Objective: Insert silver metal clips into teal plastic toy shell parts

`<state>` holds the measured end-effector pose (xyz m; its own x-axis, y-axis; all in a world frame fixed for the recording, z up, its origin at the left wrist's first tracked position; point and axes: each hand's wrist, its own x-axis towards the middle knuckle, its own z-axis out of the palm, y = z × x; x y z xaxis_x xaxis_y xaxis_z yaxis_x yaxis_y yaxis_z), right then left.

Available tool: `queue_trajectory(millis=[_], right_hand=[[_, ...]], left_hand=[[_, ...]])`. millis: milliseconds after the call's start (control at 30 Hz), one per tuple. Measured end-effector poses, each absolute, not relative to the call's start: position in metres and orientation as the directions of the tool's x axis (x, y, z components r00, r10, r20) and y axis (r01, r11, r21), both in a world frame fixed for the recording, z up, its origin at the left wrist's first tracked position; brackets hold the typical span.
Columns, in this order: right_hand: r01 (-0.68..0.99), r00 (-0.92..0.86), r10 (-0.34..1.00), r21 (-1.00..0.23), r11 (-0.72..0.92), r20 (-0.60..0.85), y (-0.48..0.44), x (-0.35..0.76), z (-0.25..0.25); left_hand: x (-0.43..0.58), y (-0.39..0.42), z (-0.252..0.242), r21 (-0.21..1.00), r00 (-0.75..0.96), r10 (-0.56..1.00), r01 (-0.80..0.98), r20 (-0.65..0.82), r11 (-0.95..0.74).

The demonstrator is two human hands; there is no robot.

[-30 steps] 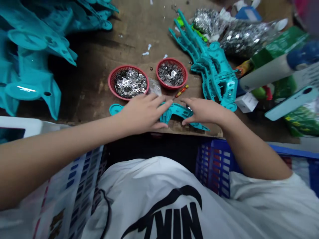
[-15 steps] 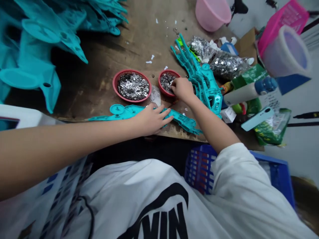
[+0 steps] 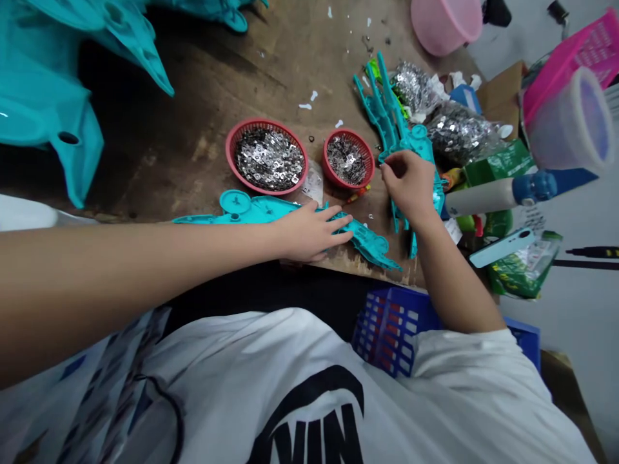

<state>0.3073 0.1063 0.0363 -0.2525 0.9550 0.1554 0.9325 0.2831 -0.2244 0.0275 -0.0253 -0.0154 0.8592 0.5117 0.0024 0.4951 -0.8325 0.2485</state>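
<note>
My left hand (image 3: 316,231) lies with fingers spread over a long teal plastic part (image 3: 236,205) at the table's front edge, covering its middle. My right hand (image 3: 410,187) is closed in a pinch over a pile of similar teal parts (image 3: 423,143). Whatever its fingertips hold is too small to make out. Left of that hand stands a small red basket (image 3: 347,160) of tiny metal pieces. A larger red oval basket (image 3: 268,158), full of shiny flat metal pieces, sits behind the teal part.
Large teal mouldings (image 3: 43,109) crowd the left side. On the right are bags of metal pieces (image 3: 461,132), a white bottle (image 3: 483,195), a phone (image 3: 500,248) and a pink tub (image 3: 445,26). A blue crate (image 3: 387,328) stands below the table edge.
My right hand has left the small red basket and moved right, over the piled teal parts. My left hand stays on the teal part. The camera view has shifted slightly.
</note>
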Motion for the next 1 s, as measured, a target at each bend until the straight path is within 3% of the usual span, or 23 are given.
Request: queue_trajectory(millis=[100, 200, 267, 500, 767, 1000], right_hand=[[0.861, -0.228, 0.959, -0.425, 0.280, 0.170, 0.074, 0.325, 0.039], [0.767, -0.229, 0.972, -0.604, 0.216, 0.056, 0.047, 0.330, 0.036], [0.734, -0.204, 0.979, -0.662, 0.149, -0.006, 0.040, 0.328, 0.034], [0.843, -0.163, 0.987, -0.518, 0.145, 0.011, 0.053, 0.318, 0.050], [0.880, -0.329, 0.903, -0.435, 0.188, -0.275, 0.042, 0.305, 0.059], [0.879, -0.338, 0.880, -0.445, 0.168, -0.335, 0.042, 0.303, 0.041]], left_hand=[[0.029, -0.031, -0.014, 0.255, 0.851, 0.526, 0.510, -0.009, -0.821], [0.029, -0.036, -0.010, 0.234, 0.835, 0.548, 0.541, -0.038, -0.808], [0.029, -0.039, -0.006, 0.227, 0.820, 0.570, 0.567, -0.060, -0.792], [0.027, -0.041, -0.007, 0.251, 0.713, 0.699, 0.687, -0.052, -0.682], [0.024, -0.043, -0.007, 0.263, 0.681, 0.730, 0.716, -0.060, -0.646], [0.021, -0.050, -0.019, 0.252, 0.675, 0.738, 0.719, -0.030, -0.647]])
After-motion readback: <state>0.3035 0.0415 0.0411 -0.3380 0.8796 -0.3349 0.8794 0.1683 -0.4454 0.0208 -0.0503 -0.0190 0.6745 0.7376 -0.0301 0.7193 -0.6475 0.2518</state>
